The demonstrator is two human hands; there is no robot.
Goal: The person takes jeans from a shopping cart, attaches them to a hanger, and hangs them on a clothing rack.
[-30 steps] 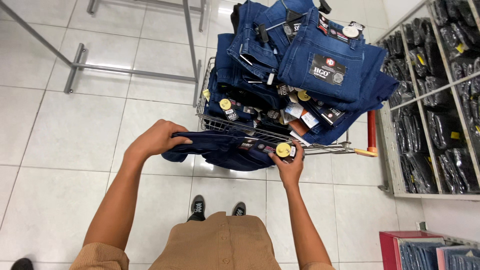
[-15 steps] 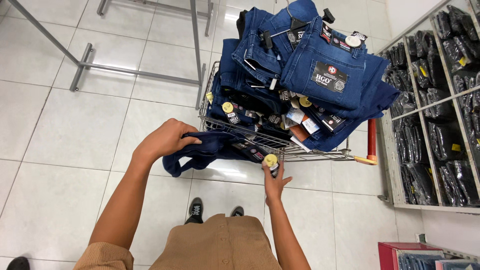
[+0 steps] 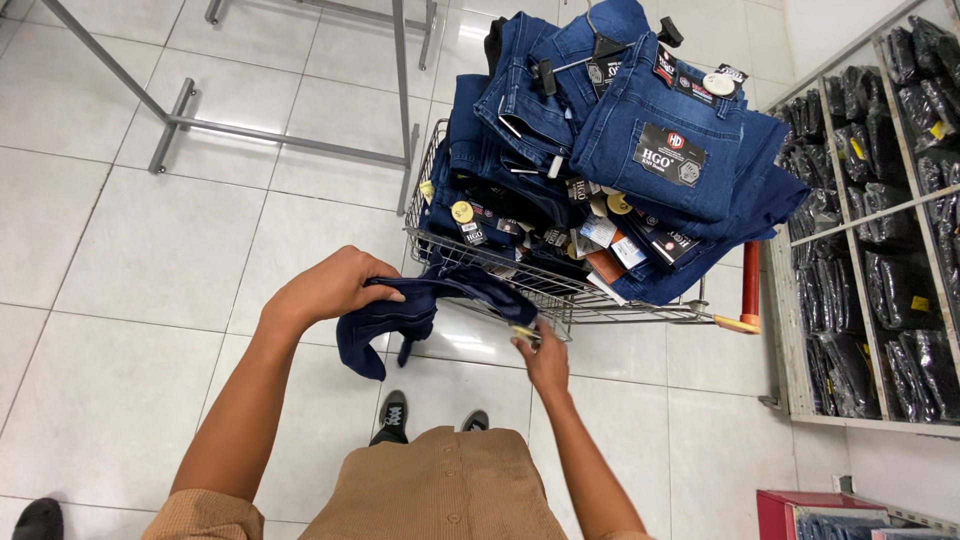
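Head view shows the dark jeans (image 3: 420, 305), spread flat a second ago, now bunched at frame centre beside the wire cart (image 3: 560, 295), left hand (image 3: 325, 290) gripping them, right hand (image 3: 545, 360) pinching their yellow tag.

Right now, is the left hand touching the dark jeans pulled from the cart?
Touching. The head view shows the left hand gripping the dark jeans, fingers curled over the fabric.
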